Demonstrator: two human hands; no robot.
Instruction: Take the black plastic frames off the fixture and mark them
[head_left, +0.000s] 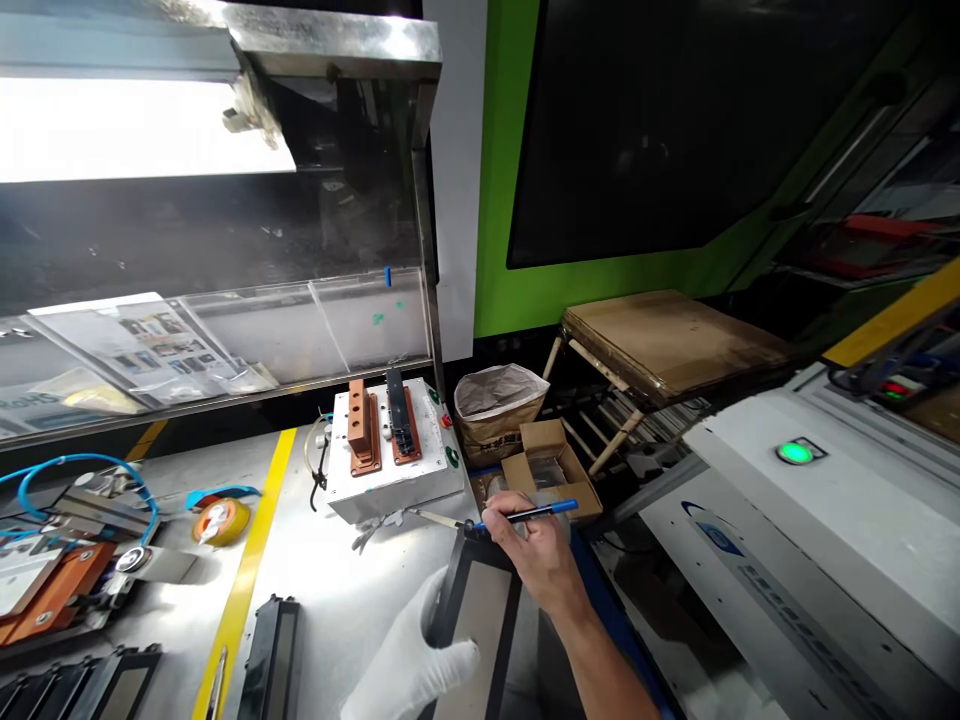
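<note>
Bare right hand (541, 555) pinches blue-ended marker pen (536, 512), point at far end of long black-framed part (489, 605); white-gloved left hand (405, 655) grips part's side. Step looks like marking that end; next move likely calls for steady hold. Part: grey centre panel, over worktop (330, 575), near white fixture box (401, 488).

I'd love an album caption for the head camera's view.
Over a metal bench, the gloved left hand grips a dark part; the bare right hand holds a pen at its far end.
</note>
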